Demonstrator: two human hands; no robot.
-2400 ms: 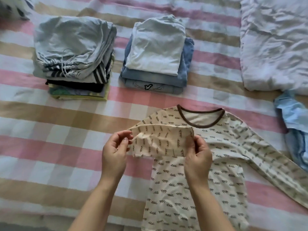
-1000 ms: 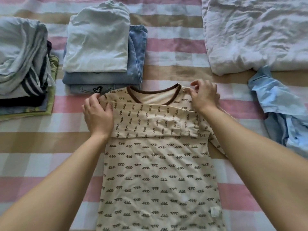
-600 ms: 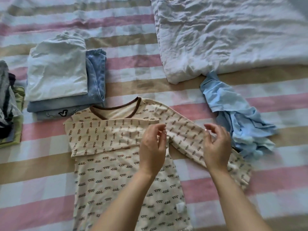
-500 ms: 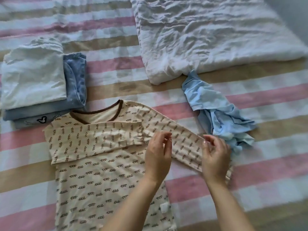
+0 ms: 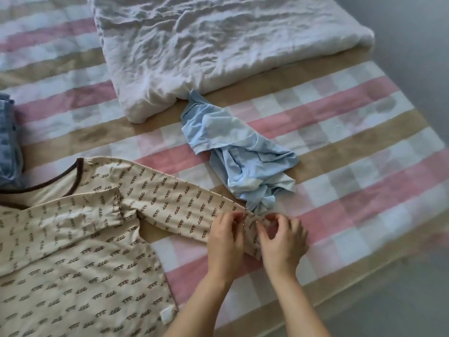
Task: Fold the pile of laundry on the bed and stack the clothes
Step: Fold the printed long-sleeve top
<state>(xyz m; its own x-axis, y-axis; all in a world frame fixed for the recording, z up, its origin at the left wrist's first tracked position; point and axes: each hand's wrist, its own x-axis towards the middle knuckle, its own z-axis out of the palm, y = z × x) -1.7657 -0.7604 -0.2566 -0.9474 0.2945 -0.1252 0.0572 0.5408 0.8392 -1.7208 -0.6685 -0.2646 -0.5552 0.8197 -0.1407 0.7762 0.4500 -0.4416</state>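
Note:
A cream long-sleeved shirt (image 5: 80,259) with a small brown print and a brown collar lies flat at the lower left of the bed. One sleeve is folded across its chest. The other sleeve (image 5: 175,205) stretches out to the right. My left hand (image 5: 226,242) and my right hand (image 5: 281,242) both pinch the cuff end of that stretched sleeve, close together. A crumpled light blue garment (image 5: 238,154) lies just beyond the cuff, unfolded.
A rumpled white quilt (image 5: 206,45) covers the far part of the bed. The checked pink, beige and white bedcover (image 5: 352,142) runs to the bed's right edge, with grey floor (image 5: 413,300) beyond. An edge of folded denim (image 5: 8,147) shows at the far left.
Both hands slid along the right sleeve from near the shoulder out to its cuff and took hold of it. The view swung right, so the folded stacks left the frame.

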